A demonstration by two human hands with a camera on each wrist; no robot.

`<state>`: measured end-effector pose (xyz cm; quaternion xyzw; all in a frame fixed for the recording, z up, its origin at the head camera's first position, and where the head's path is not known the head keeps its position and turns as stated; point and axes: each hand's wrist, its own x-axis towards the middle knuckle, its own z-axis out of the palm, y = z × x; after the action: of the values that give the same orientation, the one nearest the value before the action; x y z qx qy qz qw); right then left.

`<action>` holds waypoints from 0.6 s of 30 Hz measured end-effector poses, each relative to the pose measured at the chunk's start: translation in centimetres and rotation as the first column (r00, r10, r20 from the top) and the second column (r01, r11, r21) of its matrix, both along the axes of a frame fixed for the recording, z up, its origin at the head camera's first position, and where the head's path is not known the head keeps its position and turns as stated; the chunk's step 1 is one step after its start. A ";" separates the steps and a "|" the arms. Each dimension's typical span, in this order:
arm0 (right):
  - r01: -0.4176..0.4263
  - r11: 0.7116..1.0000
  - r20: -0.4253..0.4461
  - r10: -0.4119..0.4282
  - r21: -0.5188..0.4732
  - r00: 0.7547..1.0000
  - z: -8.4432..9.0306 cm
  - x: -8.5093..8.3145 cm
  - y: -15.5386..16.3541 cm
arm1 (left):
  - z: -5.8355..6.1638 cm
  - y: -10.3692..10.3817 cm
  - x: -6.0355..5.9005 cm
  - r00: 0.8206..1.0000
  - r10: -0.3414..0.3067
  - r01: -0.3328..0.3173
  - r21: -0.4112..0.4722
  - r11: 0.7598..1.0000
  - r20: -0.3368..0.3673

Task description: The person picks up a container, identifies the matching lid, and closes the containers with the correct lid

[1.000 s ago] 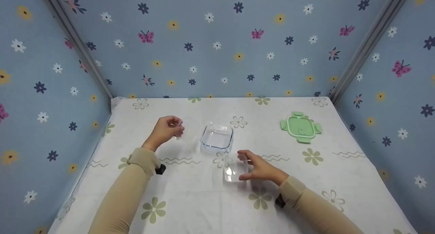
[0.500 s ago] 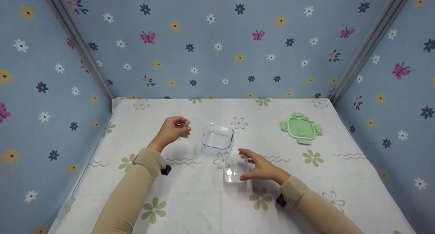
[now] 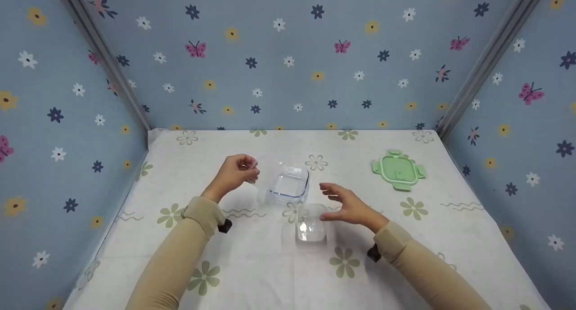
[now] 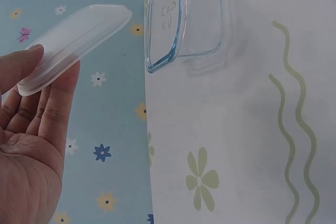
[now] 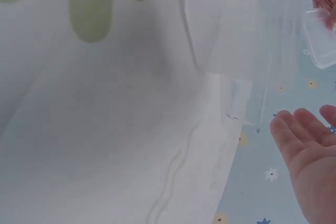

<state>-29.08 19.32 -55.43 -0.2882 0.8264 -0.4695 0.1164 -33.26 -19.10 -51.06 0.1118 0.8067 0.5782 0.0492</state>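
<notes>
The left hand [image 3: 236,172] is pinching a clear lid [image 4: 73,40] beside the glass dish [image 3: 288,184]. The right hand [image 3: 348,206] is hovering with fingers spread wide, holding nothing, over a small clear box [image 3: 309,226] on the desk [image 3: 252,265]

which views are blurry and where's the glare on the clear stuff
Head view: sharp, a bright glare spot on the small clear plastic container. Right wrist view: soft and washed out, that container barely outlined. Left wrist view: crisp on the square glass dish and frosted plastic lid.
</notes>
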 end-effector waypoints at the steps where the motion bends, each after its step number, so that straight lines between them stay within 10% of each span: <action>1: 0.007 1.000 -0.002 -0.007 0.001 1.000 0.2 -0.1 0.0 | 0.0 0.1 0.0 1.000 -0.005 0.005 0.005 1.000 -0.001; 18: 0.057 0.998 -0.089 -0.057 0.003 0.994 3.4 -1.8 -0.8 | 0.2 2.7 0.6 0.997 -0.077 0.078 0.016 0.997 -0.027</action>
<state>-30.90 18.55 -52.03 -0.2848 0.8400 -0.4569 0.0670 -32.69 -16.43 -50.85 0.1511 0.7974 0.5811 0.0598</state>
